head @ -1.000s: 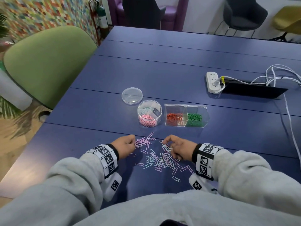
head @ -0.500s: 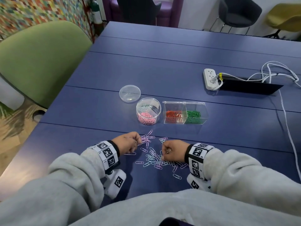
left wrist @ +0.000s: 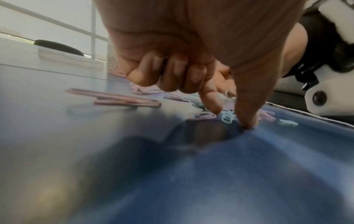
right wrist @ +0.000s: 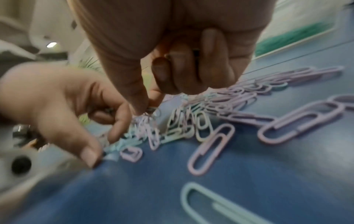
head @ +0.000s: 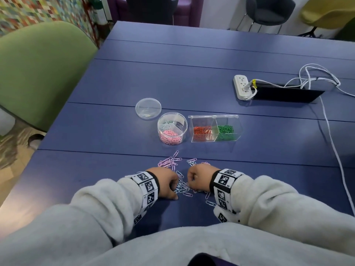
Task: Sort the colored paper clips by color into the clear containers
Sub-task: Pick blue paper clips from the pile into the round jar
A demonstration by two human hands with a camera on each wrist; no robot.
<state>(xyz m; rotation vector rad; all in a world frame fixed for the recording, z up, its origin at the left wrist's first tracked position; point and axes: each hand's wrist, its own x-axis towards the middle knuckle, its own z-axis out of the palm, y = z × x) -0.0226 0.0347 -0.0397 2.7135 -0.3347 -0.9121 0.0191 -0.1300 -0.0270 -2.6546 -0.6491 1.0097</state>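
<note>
A mixed pile of lilac and light blue paper clips lies on the blue table between my hands, with a lilac group just beyond. My left hand has thumb and forefinger tips down on the table, pinching a light blue clip; its other fingers are curled. My right hand pinches a small bunch of pale clips between thumb and forefinger. Behind stand a round clear container holding pink clips and a two-part clear box with orange and green clips.
The round container's clear lid lies left of it. A white power strip with white cables sits at the right by a black cable slot. A green chair stands at the table's left edge.
My left hand has left the lilac group and come back toward me onto the mixed pile. My right hand has drawn closer to it and has lifted a few clips in a pinch.
</note>
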